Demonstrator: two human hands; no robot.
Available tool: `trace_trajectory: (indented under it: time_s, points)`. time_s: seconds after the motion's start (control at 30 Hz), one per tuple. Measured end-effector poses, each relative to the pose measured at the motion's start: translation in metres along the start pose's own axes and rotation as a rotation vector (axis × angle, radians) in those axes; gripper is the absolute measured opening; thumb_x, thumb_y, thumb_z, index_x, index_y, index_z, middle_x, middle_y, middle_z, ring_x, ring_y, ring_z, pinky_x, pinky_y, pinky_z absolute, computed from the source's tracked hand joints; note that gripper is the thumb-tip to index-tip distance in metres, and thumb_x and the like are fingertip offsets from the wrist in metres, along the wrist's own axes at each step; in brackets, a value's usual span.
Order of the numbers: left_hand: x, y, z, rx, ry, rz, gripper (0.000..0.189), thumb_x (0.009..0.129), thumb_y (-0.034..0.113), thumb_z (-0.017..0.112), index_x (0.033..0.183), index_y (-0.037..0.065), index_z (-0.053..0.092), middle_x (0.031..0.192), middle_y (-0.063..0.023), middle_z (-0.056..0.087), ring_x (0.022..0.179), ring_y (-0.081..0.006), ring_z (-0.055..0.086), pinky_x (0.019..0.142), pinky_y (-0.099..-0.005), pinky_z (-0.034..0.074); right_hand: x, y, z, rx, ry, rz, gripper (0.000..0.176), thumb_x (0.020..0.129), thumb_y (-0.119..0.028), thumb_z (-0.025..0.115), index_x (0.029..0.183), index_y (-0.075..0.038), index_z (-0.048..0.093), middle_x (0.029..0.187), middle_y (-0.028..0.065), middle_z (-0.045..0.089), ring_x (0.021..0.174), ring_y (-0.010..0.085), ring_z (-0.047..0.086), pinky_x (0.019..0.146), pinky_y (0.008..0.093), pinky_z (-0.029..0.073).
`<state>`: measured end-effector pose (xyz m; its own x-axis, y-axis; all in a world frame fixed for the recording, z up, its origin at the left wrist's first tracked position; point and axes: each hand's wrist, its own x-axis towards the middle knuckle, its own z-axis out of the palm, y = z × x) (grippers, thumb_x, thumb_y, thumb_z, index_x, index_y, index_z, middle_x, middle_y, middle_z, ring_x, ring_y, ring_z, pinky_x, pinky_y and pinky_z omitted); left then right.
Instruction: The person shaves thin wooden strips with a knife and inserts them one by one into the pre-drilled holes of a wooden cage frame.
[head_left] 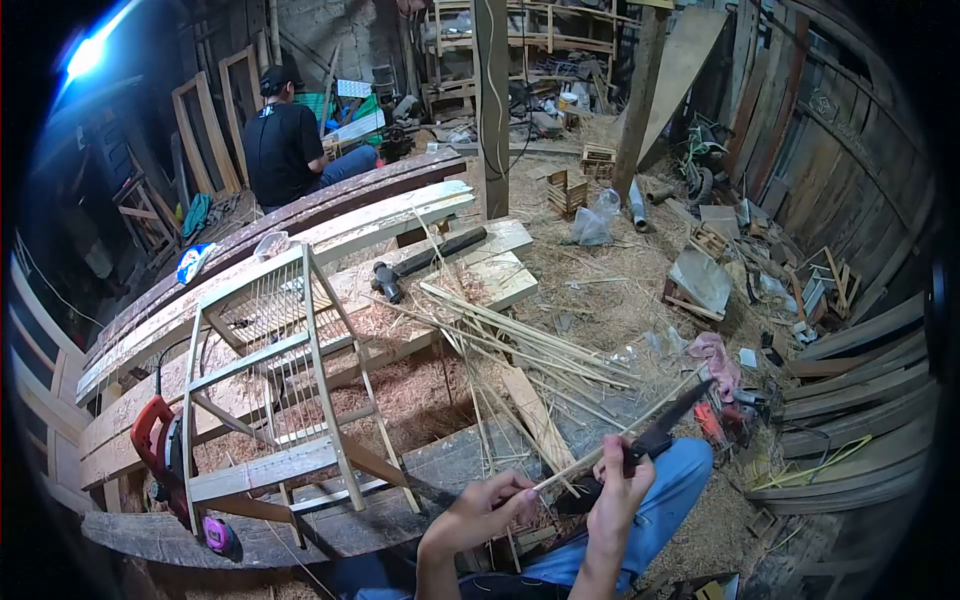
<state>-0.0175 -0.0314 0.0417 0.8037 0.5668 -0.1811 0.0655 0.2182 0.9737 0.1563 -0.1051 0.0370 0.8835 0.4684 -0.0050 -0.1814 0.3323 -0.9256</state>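
My left hand (484,515) pinches one end of a thin wooden strip (577,465), low in the middle of the view. The strip slants up to the right, past my right hand (618,490). That hand is closed round the handle of a knife (688,402), whose dark blade points up and right alongside the strip. Beneath the hands are my knees in blue jeans. Just beyond them, a loose bundle of similar thin strips (530,330) lies across the bench, beside a wider flat piece of wood (535,415).
To the left stands a wooden frame strung with thin bars (318,390). Near it are a red power tool (158,440) and a pink tape measure (217,534). A hammer (387,282) lies on the planks. Farther back sits a person in black (283,150). Shavings and scraps cover the floor.
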Motion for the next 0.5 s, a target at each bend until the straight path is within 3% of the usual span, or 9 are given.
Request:
trace_trajectory:
  time_s: [0.07,0.1,0.2,0.23,0.3,0.37,0.5]
  points:
    - [0.003,-0.007,0.001,0.002,0.036,0.051,0.018,0.106,0.016,0.059,0.112,0.0,0.059,0.084,-0.0013,0.065,0.074,-0.0061,0.059,0.063,-0.0222,0.047,-0.005,-0.006,0.007,-0.07,-0.107,0.08,0.017,0.093,-0.017,0.077,0.093,-0.001,0.07,0.076,-0.0057,0.06,0.064,0.0024,0.049,0.058,0.0203,0.037]
    - [0.005,-0.007,0.003,0.007,0.071,0.101,0.018,0.106,0.016,0.059,0.113,0.0,0.06,0.084,-0.0014,0.064,0.075,-0.0061,0.059,0.064,-0.0223,0.047,-0.008,-0.003,0.006,-0.118,-0.208,0.142,0.016,0.093,-0.016,0.077,0.094,-0.001,0.071,0.079,-0.004,0.065,0.069,0.0034,0.055,0.062,0.0209,0.043]
    - [0.007,-0.002,0.013,-0.131,0.129,0.081,0.018,0.105,0.015,0.06,0.114,-0.001,0.06,0.084,-0.0018,0.064,0.076,-0.0062,0.059,0.067,-0.0236,0.049,-0.016,0.002,0.012,-0.176,-0.484,0.21,0.018,0.093,-0.016,0.079,0.093,0.001,0.072,0.082,-0.002,0.068,0.074,0.0035,0.059,0.066,0.0223,0.046]
    - [0.006,-0.002,0.012,-0.13,0.13,0.078,0.018,0.105,0.015,0.06,0.114,-0.001,0.06,0.084,-0.0018,0.064,0.076,-0.0062,0.059,0.067,-0.0236,0.049,-0.016,0.002,0.013,-0.174,-0.484,0.213,0.018,0.093,-0.016,0.079,0.093,0.001,0.072,0.082,-0.002,0.068,0.074,0.0035,0.059,0.066,0.0223,0.046]
    - [0.002,-0.002,0.008,-0.057,0.116,0.062,0.019,0.106,0.015,0.059,0.115,-0.001,0.06,0.084,-0.0016,0.064,0.077,-0.0064,0.059,0.069,-0.0247,0.049,-0.015,0.002,0.008,-0.165,-0.272,0.108,0.017,0.093,-0.016,0.078,0.093,0.0,0.072,0.082,-0.0019,0.068,0.073,0.0039,0.057,0.065,0.022,0.045]
    - [-0.002,0.003,0.002,-0.008,0.077,0.046,0.018,0.106,0.015,0.059,0.112,-0.002,0.061,0.083,-0.0014,0.063,0.076,-0.0066,0.058,0.07,-0.0246,0.049,-0.008,0.003,0.005,-0.055,-0.071,0.045,0.017,0.095,-0.017,0.076,0.092,-0.001,0.07,0.081,-0.0009,0.067,0.065,0.0028,0.048,0.058,0.021,0.037]
    - [-0.001,0.003,-0.002,0.056,0.042,-0.023,0.018,0.106,0.016,0.058,0.109,-0.001,0.061,0.081,-0.001,0.06,0.075,-0.0066,0.055,0.069,-0.0243,0.048,0.003,-0.001,-0.003,-0.015,-0.027,-0.005,0.018,0.096,-0.019,0.074,0.093,-0.001,0.07,0.076,-0.0019,0.063,0.06,0.0037,0.047,0.054,0.0203,0.034]
